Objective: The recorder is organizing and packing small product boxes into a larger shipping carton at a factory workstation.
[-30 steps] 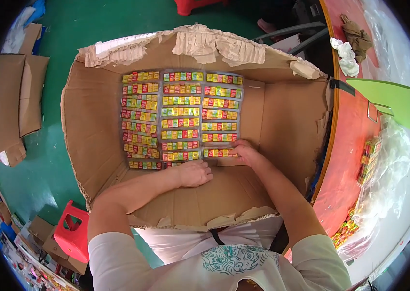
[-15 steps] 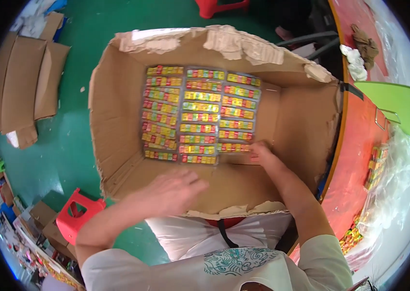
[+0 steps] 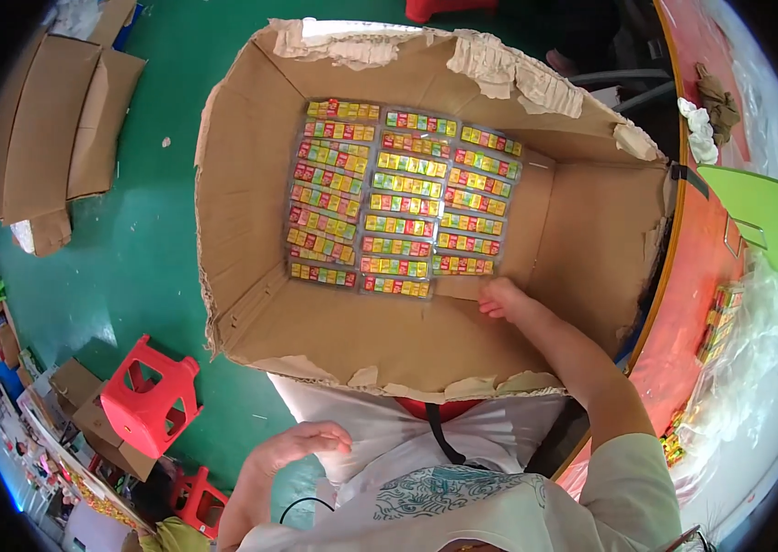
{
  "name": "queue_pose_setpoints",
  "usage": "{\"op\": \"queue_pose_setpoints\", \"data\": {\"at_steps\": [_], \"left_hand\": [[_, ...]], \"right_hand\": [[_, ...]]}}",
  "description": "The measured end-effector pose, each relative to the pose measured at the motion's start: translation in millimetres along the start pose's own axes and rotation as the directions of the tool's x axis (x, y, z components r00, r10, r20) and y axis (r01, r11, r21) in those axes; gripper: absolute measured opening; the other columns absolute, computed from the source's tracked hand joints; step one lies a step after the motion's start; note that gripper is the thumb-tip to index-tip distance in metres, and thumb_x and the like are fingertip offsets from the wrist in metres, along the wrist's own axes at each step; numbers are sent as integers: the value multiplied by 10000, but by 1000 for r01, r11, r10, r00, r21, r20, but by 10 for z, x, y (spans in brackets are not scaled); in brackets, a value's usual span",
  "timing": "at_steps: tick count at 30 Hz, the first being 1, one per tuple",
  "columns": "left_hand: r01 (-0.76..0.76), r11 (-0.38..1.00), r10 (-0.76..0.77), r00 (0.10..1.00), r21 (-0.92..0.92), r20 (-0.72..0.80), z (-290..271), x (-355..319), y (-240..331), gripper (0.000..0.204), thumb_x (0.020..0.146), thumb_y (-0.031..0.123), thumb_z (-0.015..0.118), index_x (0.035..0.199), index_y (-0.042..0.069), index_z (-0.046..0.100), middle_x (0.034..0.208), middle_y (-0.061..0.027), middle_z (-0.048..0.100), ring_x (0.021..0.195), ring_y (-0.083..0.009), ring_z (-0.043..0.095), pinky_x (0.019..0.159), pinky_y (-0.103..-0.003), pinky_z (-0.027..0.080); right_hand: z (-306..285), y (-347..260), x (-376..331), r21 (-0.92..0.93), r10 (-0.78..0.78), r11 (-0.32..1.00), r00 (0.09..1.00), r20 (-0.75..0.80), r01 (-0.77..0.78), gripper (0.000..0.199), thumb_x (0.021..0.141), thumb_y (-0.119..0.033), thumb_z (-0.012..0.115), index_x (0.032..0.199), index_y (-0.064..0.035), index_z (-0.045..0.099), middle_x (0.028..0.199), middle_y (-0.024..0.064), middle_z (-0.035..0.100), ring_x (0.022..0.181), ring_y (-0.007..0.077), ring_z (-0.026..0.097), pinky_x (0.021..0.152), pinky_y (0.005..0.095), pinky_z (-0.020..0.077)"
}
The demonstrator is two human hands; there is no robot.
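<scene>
**Entry: packed sheets in open carton, risk and position**

We log three columns of multicoloured packet sheets (image 3: 403,198) lying flat on the floor of the cardboard carton (image 3: 242,276). Our right hand (image 3: 502,299) rests at their near right corner, fingers curled, touching or just beside the edge; we cannot tell whether it grips anything. Our left hand (image 3: 302,443) is outside the carton, loosely curled, holding nothing.

Risk, as we judge it: a nudge at that corner could skew the right column.

A large open brown cardboard box (image 3: 426,331) with torn flaps holds three flat clear packs (image 3: 403,198) of small red, yellow and green pieces, side by side on its bottom. Flattened cardboard sheets (image 3: 49,138) lie on the green floor at the left, and more small colourful packs (image 3: 718,322) lie at the right.
</scene>
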State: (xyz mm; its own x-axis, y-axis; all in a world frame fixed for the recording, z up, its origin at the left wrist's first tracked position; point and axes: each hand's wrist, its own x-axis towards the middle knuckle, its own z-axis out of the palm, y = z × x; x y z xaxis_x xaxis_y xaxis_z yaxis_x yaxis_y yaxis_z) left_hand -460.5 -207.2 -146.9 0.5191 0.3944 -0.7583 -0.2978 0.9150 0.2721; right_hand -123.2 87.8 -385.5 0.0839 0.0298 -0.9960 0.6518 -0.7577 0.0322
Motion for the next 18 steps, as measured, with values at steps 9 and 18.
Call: {"op": "queue_pose_setpoints", "data": {"at_steps": [9, 18], "left_hand": [[86, 983, -81, 996, -160, 39, -306, 239, -36, 315, 959, 239, 482, 1167, 5, 520, 947, -174, 680, 853, -265, 667, 733, -339, 520], [109, 968, -98, 994, -226, 58, -347, 250, 7, 381, 958, 268, 480, 1252, 27, 468, 932, -185, 681, 810, -263, 682, 662, -326, 528]], "right_hand": [[319, 88, 111, -520, -347, 768, 925, 153, 374, 311, 744, -134, 581, 1037, -64, 656, 912, 80, 658, 844, 209, 611, 705, 351, 459], [1198, -200, 39, -769, -448, 553, 893, 50, 320, 368, 763, -73, 504, 1103, -94, 645, 1066, 166, 658, 1053, 358, 599, 890, 385, 479]]}}
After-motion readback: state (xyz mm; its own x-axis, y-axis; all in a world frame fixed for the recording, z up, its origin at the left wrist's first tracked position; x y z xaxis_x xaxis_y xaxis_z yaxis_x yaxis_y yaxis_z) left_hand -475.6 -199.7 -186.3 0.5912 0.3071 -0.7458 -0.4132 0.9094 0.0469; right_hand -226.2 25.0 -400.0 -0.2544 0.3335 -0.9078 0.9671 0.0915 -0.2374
